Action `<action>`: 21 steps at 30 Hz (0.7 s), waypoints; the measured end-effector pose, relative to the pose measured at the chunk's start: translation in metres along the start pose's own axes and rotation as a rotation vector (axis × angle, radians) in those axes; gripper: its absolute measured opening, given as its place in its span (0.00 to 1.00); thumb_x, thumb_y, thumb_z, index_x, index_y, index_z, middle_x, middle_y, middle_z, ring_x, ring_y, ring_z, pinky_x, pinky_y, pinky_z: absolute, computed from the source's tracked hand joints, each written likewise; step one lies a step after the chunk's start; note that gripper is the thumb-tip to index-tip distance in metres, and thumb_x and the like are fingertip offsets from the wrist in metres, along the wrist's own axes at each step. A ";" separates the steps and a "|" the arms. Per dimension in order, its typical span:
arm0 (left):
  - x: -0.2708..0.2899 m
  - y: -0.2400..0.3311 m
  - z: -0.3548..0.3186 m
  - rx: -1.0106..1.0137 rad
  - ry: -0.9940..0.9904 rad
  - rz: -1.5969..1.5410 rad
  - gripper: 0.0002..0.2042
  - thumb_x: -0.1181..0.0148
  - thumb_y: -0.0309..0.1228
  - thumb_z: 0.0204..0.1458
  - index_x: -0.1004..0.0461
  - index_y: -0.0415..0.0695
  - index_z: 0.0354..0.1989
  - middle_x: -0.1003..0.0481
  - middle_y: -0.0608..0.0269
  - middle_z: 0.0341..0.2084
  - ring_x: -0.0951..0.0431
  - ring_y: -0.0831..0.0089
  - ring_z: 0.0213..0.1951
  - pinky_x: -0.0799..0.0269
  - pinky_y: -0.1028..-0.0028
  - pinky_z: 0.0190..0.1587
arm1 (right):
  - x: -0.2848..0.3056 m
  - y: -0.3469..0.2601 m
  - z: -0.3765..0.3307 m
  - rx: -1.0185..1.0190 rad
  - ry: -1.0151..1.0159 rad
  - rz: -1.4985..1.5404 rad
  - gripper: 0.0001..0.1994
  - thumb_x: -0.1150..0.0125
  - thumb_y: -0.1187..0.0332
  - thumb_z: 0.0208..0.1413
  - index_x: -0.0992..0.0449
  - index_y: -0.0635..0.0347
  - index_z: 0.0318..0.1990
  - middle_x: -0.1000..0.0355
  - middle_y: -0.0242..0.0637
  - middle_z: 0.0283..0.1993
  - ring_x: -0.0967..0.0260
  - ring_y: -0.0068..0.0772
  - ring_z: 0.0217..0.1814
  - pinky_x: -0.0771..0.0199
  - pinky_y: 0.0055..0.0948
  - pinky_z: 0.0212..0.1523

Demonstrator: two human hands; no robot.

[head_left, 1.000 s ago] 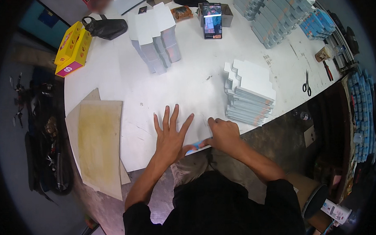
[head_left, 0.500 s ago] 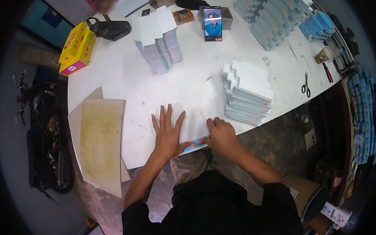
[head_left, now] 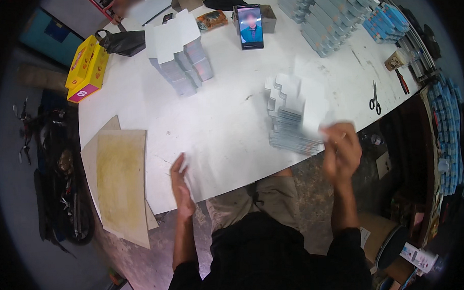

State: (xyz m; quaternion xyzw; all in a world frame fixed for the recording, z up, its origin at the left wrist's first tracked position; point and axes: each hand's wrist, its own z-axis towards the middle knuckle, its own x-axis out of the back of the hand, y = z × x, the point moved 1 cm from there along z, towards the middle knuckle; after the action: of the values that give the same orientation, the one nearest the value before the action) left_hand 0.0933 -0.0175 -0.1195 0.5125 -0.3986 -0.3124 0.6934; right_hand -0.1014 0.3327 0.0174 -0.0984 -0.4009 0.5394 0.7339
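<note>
My right hand [head_left: 342,150], slightly blurred, pinches the near corner of a white flat carton [head_left: 315,109]. That carton, smeared by motion, lies over or just above a stack of flat cartons [head_left: 287,123] at the table's right front; whether it touches the stack I cannot tell. My left hand [head_left: 182,190] is at the table's front edge, seen side-on with fingers stretched and holding nothing. The white table [head_left: 221,130] spreads out in front of me.
Yellowish boards [head_left: 122,182] lie at the left. Farther back stand another carton stack [head_left: 175,50], a phone [head_left: 251,26] propped on a metal box, and long rows of cartons [head_left: 335,18]. Scissors [head_left: 375,99] and a red-handled tool [head_left: 402,82] lie at the right.
My right hand has moved from the table's front edge to the right, now with a carton over the stack. My left hand has lifted off the tabletop and drawn left. The blue strip is gone from the edge.
</note>
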 end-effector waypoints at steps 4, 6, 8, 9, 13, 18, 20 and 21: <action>-0.056 0.031 -0.003 -0.012 -0.235 -0.016 0.39 0.30 0.49 0.60 0.36 0.35 0.73 0.32 0.48 0.69 0.32 0.56 0.70 0.34 0.55 0.69 | 0.012 0.057 0.015 -0.091 -0.451 -0.288 0.12 0.36 0.80 0.58 0.16 0.63 0.49 0.22 0.43 0.44 0.27 0.44 0.53 0.28 0.40 0.53; -0.081 0.041 -0.010 0.132 -0.350 -0.134 0.37 0.29 0.41 0.61 0.37 0.36 0.74 0.31 0.48 0.69 0.28 0.59 0.67 0.30 0.60 0.66 | 0.022 0.067 0.029 -0.041 -0.412 -0.212 0.10 0.34 0.76 0.61 0.16 0.64 0.49 0.21 0.44 0.45 0.26 0.43 0.51 0.28 0.40 0.53; -0.105 0.051 -0.017 0.318 -0.470 -0.270 0.34 0.33 0.38 0.65 0.39 0.37 0.74 0.30 0.48 0.68 0.26 0.60 0.66 0.28 0.62 0.65 | 0.025 0.080 0.045 -0.127 -0.340 -0.109 0.12 0.31 0.68 0.63 0.17 0.67 0.49 0.19 0.44 0.47 0.25 0.40 0.50 0.28 0.39 0.53; -0.118 0.055 -0.017 0.431 -0.536 -0.354 0.32 0.36 0.40 0.68 0.40 0.37 0.75 0.30 0.47 0.68 0.26 0.59 0.66 0.27 0.62 0.66 | 0.021 0.094 0.056 -0.169 -0.333 -0.075 0.14 0.29 0.66 0.62 0.17 0.66 0.50 0.19 0.44 0.47 0.24 0.39 0.50 0.28 0.38 0.53; -0.175 0.058 0.005 0.748 -0.726 -0.601 0.28 0.44 0.39 0.73 0.41 0.36 0.74 0.29 0.44 0.67 0.26 0.57 0.68 0.26 0.59 0.67 | -0.008 0.172 0.090 -0.484 -0.464 -0.007 0.32 0.27 0.48 0.60 0.21 0.67 0.62 0.18 0.45 0.50 0.23 0.36 0.52 0.27 0.32 0.58; -0.214 0.059 0.027 0.924 -0.620 -0.828 0.27 0.45 0.42 0.74 0.40 0.34 0.70 0.30 0.41 0.66 0.27 0.53 0.68 0.26 0.54 0.68 | -0.032 0.191 0.072 -0.757 -0.874 0.411 0.37 0.29 0.47 0.60 0.24 0.73 0.65 0.19 0.50 0.57 0.23 0.36 0.56 0.27 0.32 0.59; -0.218 0.056 0.022 0.882 -0.591 -0.800 0.27 0.45 0.44 0.74 0.39 0.34 0.68 0.29 0.41 0.65 0.26 0.52 0.67 0.26 0.53 0.68 | -0.030 0.179 0.057 -0.823 -0.860 0.431 0.36 0.30 0.48 0.61 0.24 0.73 0.65 0.19 0.49 0.56 0.23 0.36 0.56 0.27 0.32 0.59; -0.215 0.052 0.018 0.834 -0.559 -0.745 0.27 0.45 0.46 0.73 0.38 0.34 0.67 0.29 0.41 0.64 0.26 0.52 0.67 0.26 0.53 0.67 | -0.030 0.169 0.055 -0.811 -0.865 0.419 0.36 0.32 0.48 0.63 0.25 0.74 0.66 0.19 0.51 0.57 0.23 0.37 0.57 0.27 0.33 0.60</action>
State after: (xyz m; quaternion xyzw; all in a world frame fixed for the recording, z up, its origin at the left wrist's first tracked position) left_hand -0.0259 0.1696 -0.1168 0.7435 -0.4480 -0.4737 0.1490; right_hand -0.2632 0.3585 -0.0585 -0.2184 -0.8063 0.4679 0.2884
